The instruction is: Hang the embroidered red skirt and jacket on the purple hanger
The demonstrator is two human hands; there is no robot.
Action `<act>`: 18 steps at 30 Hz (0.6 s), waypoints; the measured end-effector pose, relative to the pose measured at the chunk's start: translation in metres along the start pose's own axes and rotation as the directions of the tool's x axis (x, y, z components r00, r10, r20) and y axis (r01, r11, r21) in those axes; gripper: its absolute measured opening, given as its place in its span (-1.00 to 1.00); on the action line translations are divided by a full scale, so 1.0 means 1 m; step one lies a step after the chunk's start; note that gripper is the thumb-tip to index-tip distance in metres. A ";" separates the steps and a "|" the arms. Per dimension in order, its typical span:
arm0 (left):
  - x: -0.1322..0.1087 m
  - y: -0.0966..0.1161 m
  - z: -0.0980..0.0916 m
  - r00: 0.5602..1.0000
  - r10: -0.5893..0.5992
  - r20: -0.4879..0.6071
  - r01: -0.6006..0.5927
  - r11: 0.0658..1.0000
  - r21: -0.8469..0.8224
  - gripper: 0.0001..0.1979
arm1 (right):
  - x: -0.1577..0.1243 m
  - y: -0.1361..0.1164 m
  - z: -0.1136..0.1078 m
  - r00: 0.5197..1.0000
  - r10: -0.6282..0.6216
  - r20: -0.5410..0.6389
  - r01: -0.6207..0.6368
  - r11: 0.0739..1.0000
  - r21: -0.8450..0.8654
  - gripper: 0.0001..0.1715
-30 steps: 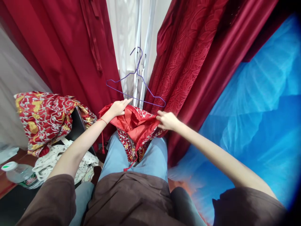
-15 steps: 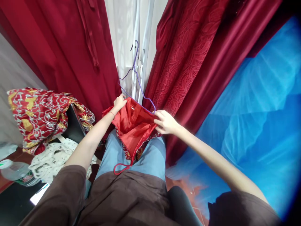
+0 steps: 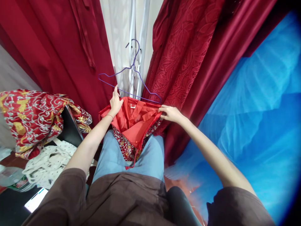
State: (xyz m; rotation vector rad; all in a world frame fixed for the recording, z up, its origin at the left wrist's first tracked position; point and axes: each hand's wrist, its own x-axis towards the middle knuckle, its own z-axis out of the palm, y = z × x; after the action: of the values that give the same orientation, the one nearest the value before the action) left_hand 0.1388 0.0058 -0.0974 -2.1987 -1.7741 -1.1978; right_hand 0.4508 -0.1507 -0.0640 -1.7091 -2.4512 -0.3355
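Indoors, amid red drapery (image 3: 58, 40), one red garment (image 3: 136, 135) spanned the lap (image 3: 151, 161) beside one purple hanger (image 3: 134, 65); the right hand (image 3: 172, 114) pinched the garment's edge; whether the left hand (image 3: 115, 103) gripped was unclear.

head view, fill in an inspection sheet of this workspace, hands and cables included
Surface: black surface at lower left; blue trousers partly covered by the red-lined embroidered garment
Work items: garment, mouth open, white label inside; purple hanger just beyond it, hook up
Clutter: red-and-gold embroidered fabric, white dotted cloth, plastic bottle, white phone-like item
Left hand: at the garment's far edge, finger raised by the hanger's lower bar; grip unclear
Right hand: pinching the garment's edge
Cables: nothing seen
Surroundings: hanging red fabric, red lace fabric, blue tulle, white posts
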 end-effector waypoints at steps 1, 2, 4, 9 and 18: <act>0.000 0.000 -0.001 0.999 0.033 0.021 -0.034 0.999 0.025 -0.22 | 0.001 0.003 0.001 1.000 0.007 0.012 -0.007 1.000 -0.002 -0.70; 0.001 -0.001 -0.002 0.997 0.065 0.051 -0.068 0.996 0.051 -0.27 | 0.001 0.005 0.002 1.000 0.007 0.013 -0.007 1.000 0.006 -0.72; 0.003 -0.005 -0.003 0.987 0.119 0.108 -0.129 0.987 0.095 -0.39 | 0.004 0.009 0.005 1.000 -0.005 0.000 0.005 0.999 0.039 -0.73; 0.001 -0.014 -0.005 0.977 0.146 0.158 -0.170 0.974 0.151 -0.53 | 0.014 0.023 0.014 1.000 -0.014 0.006 0.013 0.991 0.133 -0.78; -0.008 -0.014 -0.016 0.917 0.231 0.325 -0.336 0.886 0.319 -0.50 | 0.009 0.044 -0.006 0.972 -0.209 -0.109 0.235 0.896 0.376 -0.77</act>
State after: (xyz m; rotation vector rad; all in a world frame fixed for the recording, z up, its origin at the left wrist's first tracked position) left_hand 0.1182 -0.0041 -0.0966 -2.3649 -1.5198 -0.4629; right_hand 0.4889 -0.1292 -0.0508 -1.2421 -2.4604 0.0722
